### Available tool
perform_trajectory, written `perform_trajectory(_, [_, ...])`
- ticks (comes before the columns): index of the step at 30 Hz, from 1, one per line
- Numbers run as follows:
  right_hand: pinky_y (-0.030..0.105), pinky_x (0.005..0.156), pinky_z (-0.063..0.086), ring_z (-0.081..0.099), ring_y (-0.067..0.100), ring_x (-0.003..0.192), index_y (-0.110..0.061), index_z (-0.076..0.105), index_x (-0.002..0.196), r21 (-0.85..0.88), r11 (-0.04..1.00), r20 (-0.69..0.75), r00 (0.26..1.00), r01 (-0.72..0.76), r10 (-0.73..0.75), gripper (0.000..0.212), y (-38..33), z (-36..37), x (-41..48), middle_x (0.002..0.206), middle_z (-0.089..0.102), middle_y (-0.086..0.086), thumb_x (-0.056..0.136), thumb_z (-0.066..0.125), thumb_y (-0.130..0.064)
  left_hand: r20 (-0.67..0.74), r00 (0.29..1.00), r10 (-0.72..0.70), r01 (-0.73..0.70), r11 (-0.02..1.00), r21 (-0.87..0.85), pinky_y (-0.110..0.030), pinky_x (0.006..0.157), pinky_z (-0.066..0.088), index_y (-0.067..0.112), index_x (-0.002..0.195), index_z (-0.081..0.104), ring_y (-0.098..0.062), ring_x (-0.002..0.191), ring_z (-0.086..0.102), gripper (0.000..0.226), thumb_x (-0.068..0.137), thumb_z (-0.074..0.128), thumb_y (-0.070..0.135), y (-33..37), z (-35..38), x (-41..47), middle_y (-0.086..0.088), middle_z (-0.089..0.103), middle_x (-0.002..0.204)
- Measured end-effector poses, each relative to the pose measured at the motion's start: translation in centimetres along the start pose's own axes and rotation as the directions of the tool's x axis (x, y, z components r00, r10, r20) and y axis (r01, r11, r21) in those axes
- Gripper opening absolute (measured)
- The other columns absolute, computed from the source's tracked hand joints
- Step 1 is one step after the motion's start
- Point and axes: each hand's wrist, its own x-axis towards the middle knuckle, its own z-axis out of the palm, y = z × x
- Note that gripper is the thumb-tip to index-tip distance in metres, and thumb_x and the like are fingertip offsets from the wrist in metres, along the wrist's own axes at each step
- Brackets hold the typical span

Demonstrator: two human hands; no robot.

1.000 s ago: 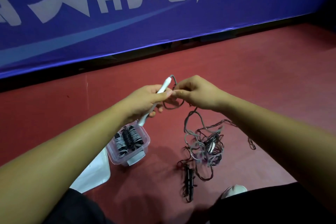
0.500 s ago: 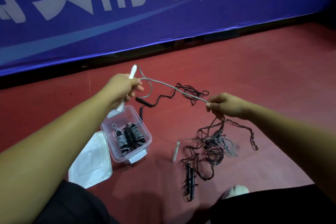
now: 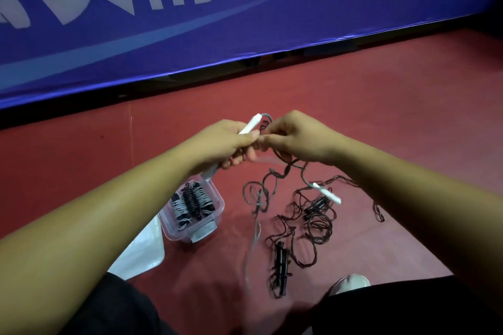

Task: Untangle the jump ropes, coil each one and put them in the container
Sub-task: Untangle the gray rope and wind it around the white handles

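Plainly, the head view shows both hands together at the centre of the frame. The left hand is curled round one white handle of the grey jump rope. The right hand pinches cord just beside that handle's top end, and the fingertips of the two hands touch. Dark loops show between the hands, so I cannot tell whether the right fingers hold the grey strand alone or a black one with it.

That is the main risk. If a black strand is caught in the pinch, it would likely be wound into the grey coil. Below, the grey cord hangs blurred toward the lower centre, and its second white handle lies on the black rope tangle, right of centre. A hard pull could drag that handle through the black loops and tighten them, or lift the whole heap.

The clear plastic container sits on the red floor left of centre, just under the left wrist. It holds three coiled ropes side by side, so little room seems left, and a loose coil might spring out. Its lid lies beside it at lower left.

A pair of black handles lies at lower centre, near the hanging grey cord, which might snag there. A shoe tip shows at lower right, and a blue banner fills the top.
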Motion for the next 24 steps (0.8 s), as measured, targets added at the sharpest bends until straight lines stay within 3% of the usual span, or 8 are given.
perform_trajectory(4, [0.025,0.056,0.047,0.057,0.013,0.055,-0.011,0.07,0.083,0.102,0.994,-0.006,0.999,-0.041,0.042,0.024,2.1,-0.4,-0.3,0.063,0.061,0.011,0.098,0.062,-0.028,-0.151,0.988,0.013,-0.037,0.986,-0.16,-0.014,0.036,0.019,0.015,0.076,0.054,-0.007,0.041,0.027,0.024,0.099,0.056,0.021,0.6,-0.9,0.5,0.004,0.04,0.054])
perform_trajectory(7, [0.03,0.065,0.048,0.062,0.011,0.062,-0.017,0.066,0.082,-0.062,0.99,0.052,0.99,-0.127,0.131,0.023,5.6,-0.8,-0.6,0.069,0.068,0.006,0.1,0.059,-0.03,-0.296,0.954,-0.043,-0.045,0.959,-0.281,-0.014,0.035,0.019,0.013,0.075,0.053,-0.006,0.04,0.027,0.024,0.099,0.057,0.019,0.3,-2.4,1.0,0.005,0.038,0.052])
perform_trajectory(11, [0.027,0.068,0.043,0.056,0.009,0.059,-0.019,0.06,0.074,-0.246,0.93,0.116,0.944,-0.274,0.309,0.027,10.2,-1.2,-1.9,0.068,0.065,-0.001,0.1,0.057,-0.02,-0.46,0.871,-0.174,-0.043,0.905,-0.424,-0.012,0.035,0.017,0.015,0.076,0.047,-0.003,0.035,0.025,0.026,0.101,0.051,0.02,-0.7,-6.0,1.3,0.01,0.034,0.043])
perform_trajectory(14, [0.028,0.065,0.044,0.058,0.01,0.058,-0.014,0.064,0.074,-0.193,0.929,0.049,0.943,-0.314,0.329,0.027,11.0,-1.7,-2.4,0.066,0.069,0.003,0.1,0.057,-0.017,-0.506,0.845,-0.173,0.044,0.966,-0.256,-0.014,0.034,0.02,0.014,0.078,0.052,-0.005,0.034,0.031,0.024,0.101,0.051,0.02,-2.3,-7.6,1.3,0.004,0.045,0.052])
perform_trajectory(16, [0.027,0.061,0.046,0.06,0.011,0.056,-0.008,0.068,0.079,-0.1,0.953,-0.026,0.959,-0.285,0.284,0.027,9.9,-1.9,-1.9,0.066,0.069,0.006,0.101,0.057,-0.019,-0.487,0.858,-0.165,0.168,0.985,-0.038,-0.014,0.034,0.024,0.012,0.09,0.06,-0.008,0.035,0.045,0.011,0.099,0.054,0.017,-3.3,-7.5,1.2,-0.003,0.059,0.067])
perform_trajectory(18, [0.022,0.056,0.045,0.059,0.01,0.054,-0.011,0.07,0.08,-0.032,0.971,-0.034,0.971,-0.236,0.235,0.026,7.8,-1.4,-1.2,0.065,0.067,0.006,0.101,0.057,-0.02,-0.439,0.888,-0.135,0.25,0.944,0.217,-0.015,0.033,0.029,0.011,0.101,0.062,-0.017,0.045,0.06,0.008,0.097,0.056,0.014,-3.4,-6.6,1.0,-0.005,0.063,0.07])
perform_trajectory(20, [0.023,0.056,0.045,0.058,0.012,0.055,-0.014,0.07,0.079,-0.026,0.985,-0.008,0.986,-0.168,0.168,0.025,5.7,-0.9,-0.6,0.062,0.063,0.004,0.1,0.059,-0.021,-0.409,0.911,-0.046,0.206,0.911,0.357,-0.017,0.035,0.034,0.013,0.103,0.065,-0.021,0.051,0.066,0.011,0.096,0.057,0.014,-2.6,-5.1,0.9,-0.003,0.062,0.067])
perform_trajectory(24, [0.027,0.057,0.048,0.064,0.017,0.056,-0.012,0.075,0.087,-0.117,0.993,0.055,0.998,0.001,0.006,0.024,2.5,-0.5,-0.2,0.065,0.066,0.011,0.099,0.059,-0.025,-0.331,0.934,0.135,-0.061,0.973,0.223,-0.015,0.036,0.035,0.016,0.106,0.071,-0.008,0.047,0.056,0.015,0.096,0.06,0.014,-0.3,-1.5,0.5,-0.003,0.063,0.076])
